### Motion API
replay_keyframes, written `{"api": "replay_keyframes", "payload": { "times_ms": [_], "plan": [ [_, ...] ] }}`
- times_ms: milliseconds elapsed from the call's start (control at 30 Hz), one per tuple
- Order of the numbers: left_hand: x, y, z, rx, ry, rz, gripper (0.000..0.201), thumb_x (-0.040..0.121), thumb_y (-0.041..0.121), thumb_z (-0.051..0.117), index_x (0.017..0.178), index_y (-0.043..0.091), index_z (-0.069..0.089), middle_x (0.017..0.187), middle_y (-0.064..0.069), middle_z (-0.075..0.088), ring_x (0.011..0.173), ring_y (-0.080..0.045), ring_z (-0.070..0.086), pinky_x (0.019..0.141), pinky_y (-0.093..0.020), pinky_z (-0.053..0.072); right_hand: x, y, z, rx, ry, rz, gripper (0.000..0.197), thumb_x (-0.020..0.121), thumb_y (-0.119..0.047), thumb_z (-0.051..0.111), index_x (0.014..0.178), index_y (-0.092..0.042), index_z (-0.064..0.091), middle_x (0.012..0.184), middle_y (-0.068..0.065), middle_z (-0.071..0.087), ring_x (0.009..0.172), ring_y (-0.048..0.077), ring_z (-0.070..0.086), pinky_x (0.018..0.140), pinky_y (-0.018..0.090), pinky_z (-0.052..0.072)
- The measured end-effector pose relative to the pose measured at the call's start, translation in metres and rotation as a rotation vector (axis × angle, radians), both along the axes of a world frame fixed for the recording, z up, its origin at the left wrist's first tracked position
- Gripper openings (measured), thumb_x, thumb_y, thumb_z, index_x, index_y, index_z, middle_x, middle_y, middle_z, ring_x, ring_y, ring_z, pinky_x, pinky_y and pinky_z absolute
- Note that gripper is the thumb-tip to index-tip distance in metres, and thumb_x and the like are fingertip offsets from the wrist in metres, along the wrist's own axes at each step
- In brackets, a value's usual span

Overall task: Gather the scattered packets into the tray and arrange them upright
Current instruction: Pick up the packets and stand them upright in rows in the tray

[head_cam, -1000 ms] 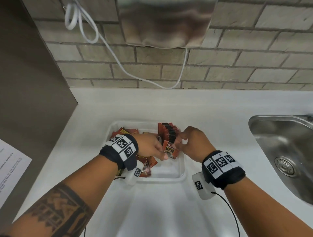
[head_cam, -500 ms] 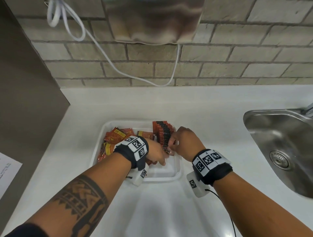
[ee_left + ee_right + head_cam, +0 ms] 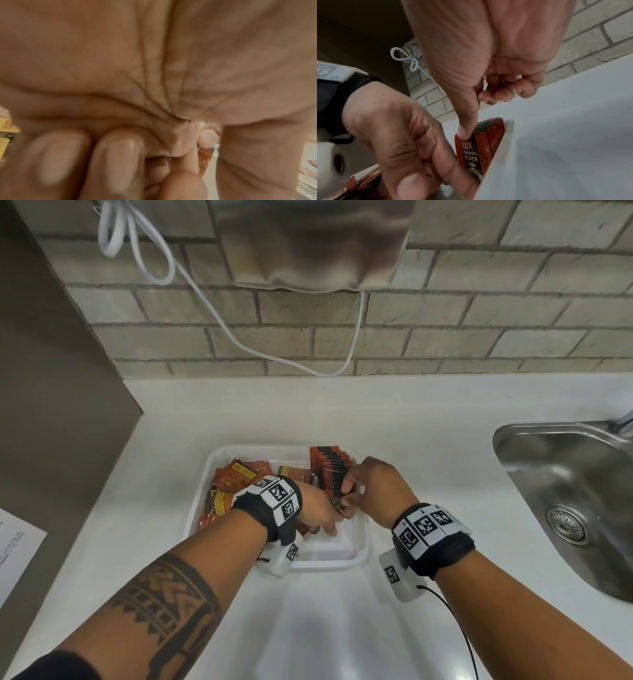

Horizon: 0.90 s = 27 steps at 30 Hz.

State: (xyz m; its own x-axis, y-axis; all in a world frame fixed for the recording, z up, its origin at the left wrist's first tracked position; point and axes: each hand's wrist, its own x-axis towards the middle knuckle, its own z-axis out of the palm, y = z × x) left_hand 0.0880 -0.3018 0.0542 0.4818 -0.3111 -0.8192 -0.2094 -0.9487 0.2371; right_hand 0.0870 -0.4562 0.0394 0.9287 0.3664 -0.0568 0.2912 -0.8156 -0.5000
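Mid-arranging: front packet (image 3: pixel 340 502) being stood against the upright row (image 3: pixel 330 470) at 1 o'clock in the tray (image 3: pixel 359 556). Right hand (image 3: pixel 376 491) pinching that packet's top edge, thumb (image 3: pixel 465 129) pressed on its face, other fingers curled clear. Left hand (image 3: pixel 318 511) low at tray centre, fingers curled beside the packet's lower part; whether gripping it or only steadying it, cannot tell, the left wrist view being filled by blurred palm (image 3: pixel 154 60). Loose packets (image 3: pixel 239 477) lying flat and jumbled from 9 to 11 o'clock in the tray, some hidden under the left wrist. No packet seen out on the bench (image 3: pixel 428 419), so gathering judged done and the uprighting roughly half done. Next move, as a guess: seat the packet flush to the row, keep one hand bracing the row's near end against toppling, then reach to 10 o'clock for another flat packet. Thin, slippery sachets, likely to fan or slide if let go too soon. Tray sitting on a white, glossy bench. Steel sink (image 3: pixel 565 491) well apart at 3 o'clock; brick wall (image 3: pixel 479 337) at 12 with a looped white cable (image 3: pixel 212 313) and a metal box (image 3: pixel 315 241) hung above; grey panel (image 3: pixel 51 388) at 9 o'clock with a paper sheet (image 3: pixel 13 553) below it.
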Motion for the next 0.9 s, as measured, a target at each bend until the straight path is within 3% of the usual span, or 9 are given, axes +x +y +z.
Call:
{"api": "replay_keyframes", "payload": {
  "times_ms": [167,200,300,333,467,567,733,833,900],
  "plan": [
    [-0.007,0.002,0.012,-0.009,-0.018,-0.026,0.049,0.104,0.038,0.047,0.150,0.021,0.043,0.113,-0.003,0.060,0.101,-0.017,0.055,0.106,-0.034,0.040,0.000,0.000,0.004,0.015,-0.005,-0.015,0.014,0.078,-0.017,0.080,0.084,-0.025,0.069,0.093,-0.002,0.057,0.090,0.016,0.055,0.075,0.027,0.045],
    [-0.008,0.003,0.015,-0.015,-0.034,-0.032,0.049,0.104,0.037,0.047,0.150,0.021,0.044,0.114,-0.004,0.060,0.103,-0.017,0.053,0.106,-0.034,0.039,0.000,-0.001,0.006,0.026,-0.011,-0.023,0.014,0.078,-0.018,0.080,0.083,-0.025,0.069,0.092,-0.002,0.056,0.088,0.016,0.055,0.074,0.026,0.043],
    [-0.012,0.016,0.026,-0.057,-0.118,-0.006,0.046,0.104,0.037,0.048,0.148,0.024,0.049,0.142,0.002,0.056,0.128,-0.017,0.049,0.111,-0.029,0.032,-0.004,-0.004,0.013,0.079,-0.032,-0.047,0.013,0.082,-0.017,0.076,0.082,-0.027,0.069,0.088,-0.005,0.055,0.078,0.011,0.053,0.067,0.015,0.037],
    [-0.013,0.023,0.029,-0.080,-0.144,0.027,0.042,0.104,0.036,0.049,0.144,0.024,0.054,0.144,0.003,0.056,0.127,-0.016,0.051,0.108,-0.029,0.034,-0.006,-0.005,0.015,0.093,-0.033,-0.053,0.012,0.084,-0.016,0.073,0.083,-0.027,0.069,0.087,-0.006,0.056,0.074,0.007,0.052,0.064,0.010,0.034],
    [-0.012,0.066,0.033,-0.148,-0.268,0.188,0.028,0.102,0.030,0.052,0.122,0.025,0.071,0.113,0.009,0.068,0.098,-0.008,0.059,0.084,-0.025,0.044,-0.023,0.002,0.025,0.145,0.037,-0.062,0.020,0.088,-0.010,0.062,0.084,-0.026,0.074,0.084,-0.011,0.067,0.067,-0.002,0.055,0.059,0.007,0.038],
    [-0.010,0.094,0.029,-0.122,-0.359,0.251,0.024,0.099,0.020,0.053,0.113,0.024,0.072,0.092,0.016,0.058,0.084,-0.004,0.054,0.071,-0.024,0.041,-0.040,0.019,0.029,0.147,0.164,-0.024,0.018,0.092,-0.018,0.064,0.081,-0.029,0.072,0.080,-0.015,0.068,0.070,-0.005,0.059,0.059,0.004,0.040],
    [-0.009,0.117,0.015,-0.079,-0.471,0.271,0.032,0.095,0.015,0.051,0.119,0.027,0.068,0.122,0.004,0.061,0.108,-0.017,0.058,0.094,-0.033,0.049,-0.040,0.065,0.028,0.124,0.270,-0.025,0.014,0.095,-0.024,0.063,0.085,-0.024,0.073,0.088,-0.011,0.070,0.081,0.004,0.063,0.062,0.011,0.040],
    [-0.005,0.114,0.010,-0.074,-0.546,0.211,0.029,0.096,0.018,0.051,0.118,0.025,0.069,0.127,0.001,0.057,0.113,-0.021,0.056,0.096,-0.034,0.048,-0.029,0.093,0.031,-0.019,0.269,-0.014,0.022,0.098,-0.021,0.053,0.099,-0.011,0.073,0.096,0.003,0.072,0.088,0.019,0.067,0.062,0.020,0.046],
    [0.002,0.108,0.006,-0.072,-0.571,0.175,0.028,0.094,0.015,0.053,0.116,0.026,0.066,0.128,0.001,0.054,0.115,-0.021,0.052,0.097,-0.037,0.047,-0.027,0.107,0.031,-0.117,0.276,0.004,0.022,0.097,-0.014,0.046,0.099,-0.004,0.066,0.096,0.008,0.068,0.091,0.024,0.067,0.065,0.025,0.048]
  ]
}}
